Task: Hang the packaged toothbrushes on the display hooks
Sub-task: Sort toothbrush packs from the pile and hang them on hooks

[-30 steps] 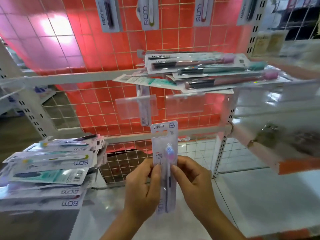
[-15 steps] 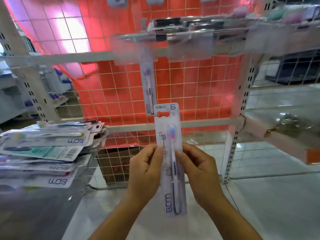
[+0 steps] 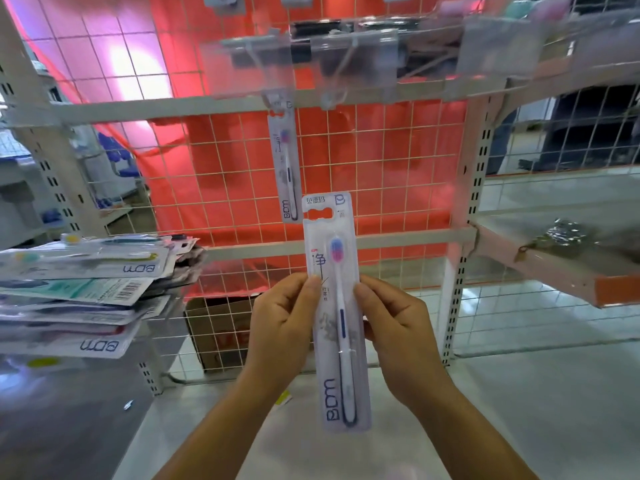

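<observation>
I hold one packaged toothbrush [image 3: 337,306] upright in front of the red wire grid [image 3: 381,174]. My left hand [image 3: 280,327] pinches its left edge and my right hand [image 3: 398,334] pinches its right edge. The pack is white with a pink and blue brush head, and its hang hole is at the top. Another pack of the same kind [image 3: 285,161] hangs from a display hook [image 3: 277,98] just above and to the left. A second hook [image 3: 329,98] to its right carries no pack.
A stack of several toothbrush packs [image 3: 79,299] lies on a grey surface at the left. More packs lie on the upper shelf [image 3: 415,32] behind clear price-tag holders. A cardboard box [image 3: 221,330] stands behind the lower grid. A pink shelf [image 3: 554,268] juts in at the right.
The view has tilted down, so the upper shelf now sits near the top edge. The pack in my hands has risen slightly and stands closer to the hanging pack.
</observation>
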Motion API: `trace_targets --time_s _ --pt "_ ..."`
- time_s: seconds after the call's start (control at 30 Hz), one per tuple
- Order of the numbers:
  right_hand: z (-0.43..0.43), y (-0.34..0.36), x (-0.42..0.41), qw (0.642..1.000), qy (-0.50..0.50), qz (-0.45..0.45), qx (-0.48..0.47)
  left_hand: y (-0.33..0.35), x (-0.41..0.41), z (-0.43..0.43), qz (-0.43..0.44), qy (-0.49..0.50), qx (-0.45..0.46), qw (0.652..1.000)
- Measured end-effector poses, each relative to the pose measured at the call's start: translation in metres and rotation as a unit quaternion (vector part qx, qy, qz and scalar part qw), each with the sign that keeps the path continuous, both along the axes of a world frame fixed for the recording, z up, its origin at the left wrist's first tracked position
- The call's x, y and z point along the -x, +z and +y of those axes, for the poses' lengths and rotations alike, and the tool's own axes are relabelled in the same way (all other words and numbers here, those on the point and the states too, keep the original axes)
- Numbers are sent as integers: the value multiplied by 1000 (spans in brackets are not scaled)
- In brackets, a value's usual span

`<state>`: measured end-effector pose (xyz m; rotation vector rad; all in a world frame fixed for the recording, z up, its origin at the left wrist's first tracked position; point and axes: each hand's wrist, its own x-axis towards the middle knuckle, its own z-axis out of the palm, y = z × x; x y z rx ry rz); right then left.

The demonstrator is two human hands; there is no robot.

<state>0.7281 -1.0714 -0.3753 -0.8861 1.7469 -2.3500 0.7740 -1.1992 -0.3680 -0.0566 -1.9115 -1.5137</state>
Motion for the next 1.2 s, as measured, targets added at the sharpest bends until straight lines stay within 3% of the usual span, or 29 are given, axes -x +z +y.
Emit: trace_targets --time_s 0.6,1.2 --pt "-16 -9 1 999 4 14 -41 -15 -4 -15 -21 51 26 998" --pt "-29 12 17 999 18 37 -1 3 5 -32 28 2 45 999"
